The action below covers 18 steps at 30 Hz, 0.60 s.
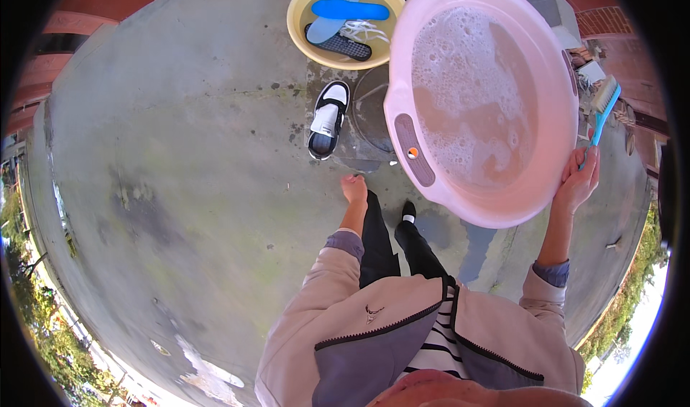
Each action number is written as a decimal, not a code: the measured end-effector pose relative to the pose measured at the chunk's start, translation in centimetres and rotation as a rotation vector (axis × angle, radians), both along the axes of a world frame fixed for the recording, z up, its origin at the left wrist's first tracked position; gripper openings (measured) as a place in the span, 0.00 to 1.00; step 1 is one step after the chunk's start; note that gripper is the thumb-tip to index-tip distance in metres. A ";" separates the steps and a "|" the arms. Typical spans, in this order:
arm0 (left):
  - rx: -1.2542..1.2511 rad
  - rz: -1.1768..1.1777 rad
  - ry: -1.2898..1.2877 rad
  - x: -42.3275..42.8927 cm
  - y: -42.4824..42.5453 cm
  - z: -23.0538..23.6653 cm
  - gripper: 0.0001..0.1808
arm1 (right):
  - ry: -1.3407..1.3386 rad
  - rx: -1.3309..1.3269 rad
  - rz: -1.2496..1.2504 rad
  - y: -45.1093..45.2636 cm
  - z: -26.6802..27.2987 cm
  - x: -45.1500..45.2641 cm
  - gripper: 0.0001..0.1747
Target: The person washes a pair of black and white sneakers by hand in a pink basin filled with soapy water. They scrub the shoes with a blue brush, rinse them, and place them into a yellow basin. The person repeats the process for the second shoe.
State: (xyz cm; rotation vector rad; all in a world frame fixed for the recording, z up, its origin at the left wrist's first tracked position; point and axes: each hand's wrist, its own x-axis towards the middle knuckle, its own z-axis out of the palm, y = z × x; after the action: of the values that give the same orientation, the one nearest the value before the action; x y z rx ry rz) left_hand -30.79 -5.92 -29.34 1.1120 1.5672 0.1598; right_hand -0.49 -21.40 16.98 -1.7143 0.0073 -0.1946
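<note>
My right hand (581, 179) grips the handle of a blue scrub brush (599, 117), its pale bristles upward. The hand is against or just beside the right outer side of a large pink plastic basin (560, 110). Cloudy, foamy water (469, 83) fills much of the basin; what supports it is hidden. My left hand (354, 188) hangs low over the concrete, fingers curled, with nothing visible in them. Beyond it stands a black-and-white sneaker (328, 120), its laces out and its tongue showing.
A yellow basin (294, 29) holds water, a blue insole (350, 9), a light-blue insole (326, 27), a dark insole (345, 48) and white shoelaces (364, 31). A round cover (372, 110) lies in the concrete ground (188, 153). Behind the pink basin is a grey block (555, 16).
</note>
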 end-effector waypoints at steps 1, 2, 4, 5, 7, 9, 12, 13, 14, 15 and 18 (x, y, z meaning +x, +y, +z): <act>-0.165 0.006 -0.062 1.5 -2.3 0.4 0.29 | -0.002 0.018 0.017 0.1 0.1 0.1 0.22; -0.342 -0.002 -0.105 2.6 -5.0 1.0 0.38 | -0.003 0.035 0.031 0.0 0.1 0.3 0.22; -0.508 -0.071 -0.148 5.2 -9.7 1.5 0.48 | -0.006 0.086 0.076 -0.1 0.0 0.3 0.22; -0.468 -0.049 -0.280 6.6 -11.0 1.2 0.48 | 0.000 0.092 0.104 -0.3 -0.1 0.3 0.22; -0.378 0.000 -0.547 10.1 -12.4 0.7 0.47 | 0.010 0.105 0.161 -0.8 -0.1 0.5 0.22; -0.347 0.081 -0.561 12.1 -13.4 0.2 0.42 | 0.015 0.118 0.204 -1.1 0.0 0.4 0.21; -0.299 0.028 -0.405 14.5 -13.7 -1.0 0.35 | 0.022 0.122 0.258 -1.4 0.3 0.5 0.21; -0.282 -0.015 -0.322 15.0 -13.6 -1.5 0.33 | 0.021 0.123 0.277 -1.5 0.3 0.5 0.21; -0.263 -0.057 -0.238 15.5 -13.4 -1.9 0.30 | 0.020 0.126 0.297 -1.7 0.3 0.5 0.21; -0.240 -0.095 -0.146 15.3 -13.2 -2.5 0.28 | 0.009 0.119 0.304 -1.8 0.3 0.5 0.21; -0.231 0.102 -0.181 16.1 -14.2 -3.8 0.20 | -0.021 0.115 0.358 -1.4 0.1 0.5 0.21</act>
State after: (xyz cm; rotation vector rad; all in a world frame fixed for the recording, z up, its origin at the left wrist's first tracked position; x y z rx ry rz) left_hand -14.73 -20.12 -33.16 0.8157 1.4400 0.1401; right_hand -0.01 -22.77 17.09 -1.5694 -0.2967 0.0539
